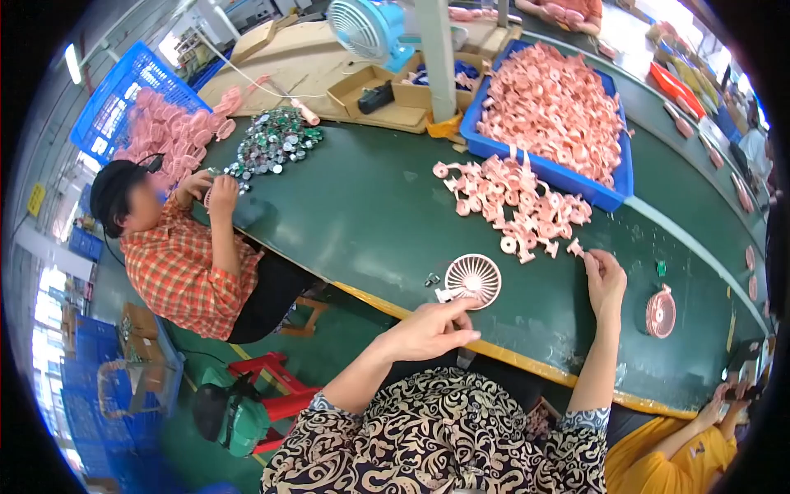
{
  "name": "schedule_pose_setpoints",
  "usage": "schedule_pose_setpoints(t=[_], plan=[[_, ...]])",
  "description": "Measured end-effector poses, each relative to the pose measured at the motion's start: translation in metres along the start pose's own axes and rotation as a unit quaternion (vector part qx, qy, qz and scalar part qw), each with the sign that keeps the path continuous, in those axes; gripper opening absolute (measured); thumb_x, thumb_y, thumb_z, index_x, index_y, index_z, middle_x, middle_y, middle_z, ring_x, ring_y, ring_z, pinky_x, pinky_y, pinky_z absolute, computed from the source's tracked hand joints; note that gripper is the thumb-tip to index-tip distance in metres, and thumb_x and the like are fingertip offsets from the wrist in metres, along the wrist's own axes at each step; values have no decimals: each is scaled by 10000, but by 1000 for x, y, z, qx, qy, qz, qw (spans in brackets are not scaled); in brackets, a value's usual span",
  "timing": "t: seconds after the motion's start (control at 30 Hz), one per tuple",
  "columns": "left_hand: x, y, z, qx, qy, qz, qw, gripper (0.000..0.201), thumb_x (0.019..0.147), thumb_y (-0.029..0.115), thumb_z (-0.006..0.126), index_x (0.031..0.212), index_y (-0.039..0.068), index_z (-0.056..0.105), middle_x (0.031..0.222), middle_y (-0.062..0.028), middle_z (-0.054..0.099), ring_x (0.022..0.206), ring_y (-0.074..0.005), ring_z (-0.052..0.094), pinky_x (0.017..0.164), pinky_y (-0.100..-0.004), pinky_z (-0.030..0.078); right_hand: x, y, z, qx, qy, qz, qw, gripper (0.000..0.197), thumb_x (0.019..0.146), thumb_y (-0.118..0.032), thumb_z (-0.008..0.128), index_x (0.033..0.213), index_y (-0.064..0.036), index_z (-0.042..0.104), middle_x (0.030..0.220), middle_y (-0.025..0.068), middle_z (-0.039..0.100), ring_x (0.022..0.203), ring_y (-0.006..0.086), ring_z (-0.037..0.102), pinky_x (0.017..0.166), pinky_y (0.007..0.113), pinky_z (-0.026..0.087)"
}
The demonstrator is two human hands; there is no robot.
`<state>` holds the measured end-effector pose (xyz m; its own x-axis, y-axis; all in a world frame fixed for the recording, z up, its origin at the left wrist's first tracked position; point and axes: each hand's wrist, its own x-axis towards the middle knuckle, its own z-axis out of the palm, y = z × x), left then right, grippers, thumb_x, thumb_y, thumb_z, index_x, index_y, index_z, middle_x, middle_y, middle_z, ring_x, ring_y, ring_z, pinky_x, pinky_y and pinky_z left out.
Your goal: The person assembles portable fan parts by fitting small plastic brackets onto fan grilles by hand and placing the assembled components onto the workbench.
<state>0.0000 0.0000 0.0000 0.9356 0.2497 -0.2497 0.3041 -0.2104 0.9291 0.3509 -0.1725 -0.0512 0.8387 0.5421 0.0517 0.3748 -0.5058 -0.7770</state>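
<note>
in the head view, you are sitting at a long dark green work table (370, 214) with both arms reaching forward over its yellow-edged near side.

your left hand (432, 329) is hovering at the table edge, fingers loosely together and gripping nothing, thumb tip just touching the lower rim of a round pink fan grille (472, 280) that is lying flat on the table. a few small metal bits (431, 280) are lying just left of that grille.

your right hand (606, 280) is stretching further out, fingers curled slightly apart, fingertips touching a small pink plastic part (575, 247) at the near end of a loose heap of pink plastic parts (514, 206). whether the fingers are actually pinching that piece you cannot tell from here. behind the heap, a blue bin (613, 177) is sitting full of the same pink pieces.

to the right of your right hand, well apart from it, a second pink fan grille (660, 312) is lying on the table.

on your left, a person in an orange plaid shirt (185, 276) is working at the same table, hands beside a pile of shiny green and silver discs (276, 142). a small blue desk fan (366, 29) is standing at the far side on flat cardboard (304, 62). another person's yellow sleeve (658, 457) is showing at the lower right.
</note>
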Motion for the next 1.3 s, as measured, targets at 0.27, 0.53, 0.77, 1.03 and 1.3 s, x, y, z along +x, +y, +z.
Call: schedule_pose_setpoints(t=[0.27, 0.53, 0.77, 1.03, 1.3], plan=[[5, 4, 8, -60, 305, 128, 942, 292, 968, -21, 674, 1255, 27, 701, 1054, -42, 726, 779, -47, 626, 678, -225, 527, -25, -31, -5, -119, 88, -115, 982, 255, 927, -220, 773, 1122, -58, 758, 1077, 160, 643, 905, 335, 676, 808, 413, 550], [1, 14, -9, 246, 201, 35, 948, 731, 838, 55, 772, 1508, 100, 482, 1463, -117, 519, 783, -178, 582, 712, -301, 518, -30, -26, -5, -109, 75, -92, 987, 275, 935, -190, 767, 1170, -48, 741, 1103, 177, 617, 937, 337, 669, 835, 413, 552], [12, 12, -4, 357, 243, 42, 901, 790, 798, 261, 849, 1468, 40, 494, 1194, -147, 665, 925, -325, 672, 819, -455, 540, -29, -30, -6, -128, 67, -85, 986, 303, 942, -197, 763, 1213, -65, 739, 1083, 167, 615, 914, 324, 669, 828, 413, 552], [17, 0, -4, 363, 339, -14, 868, 280, 883, 205, 780, 1110, 51, 725, 814, -95, 706, 802, -308, 657, 725, -451, 520, -30, -30, -10, -159, 40, -114, 980, 321, 927, -185, 764, 1213, -44, 731, 1011, 154, 619, 879, 304, 663, 807, 411, 539], [17, 0, 1, 281, 317, 41, 905, 131, 920, 160, 748, 992, 53, 773, 786, -96, 712, 732, -275, 645, 673, -411, 512, -51, -42, -15, -124, 57, -91, 986, 314, 857, -128, 801, 1128, 16, 734, 910, 130, 640, 724, 234, 630, 708, 362, 527]])
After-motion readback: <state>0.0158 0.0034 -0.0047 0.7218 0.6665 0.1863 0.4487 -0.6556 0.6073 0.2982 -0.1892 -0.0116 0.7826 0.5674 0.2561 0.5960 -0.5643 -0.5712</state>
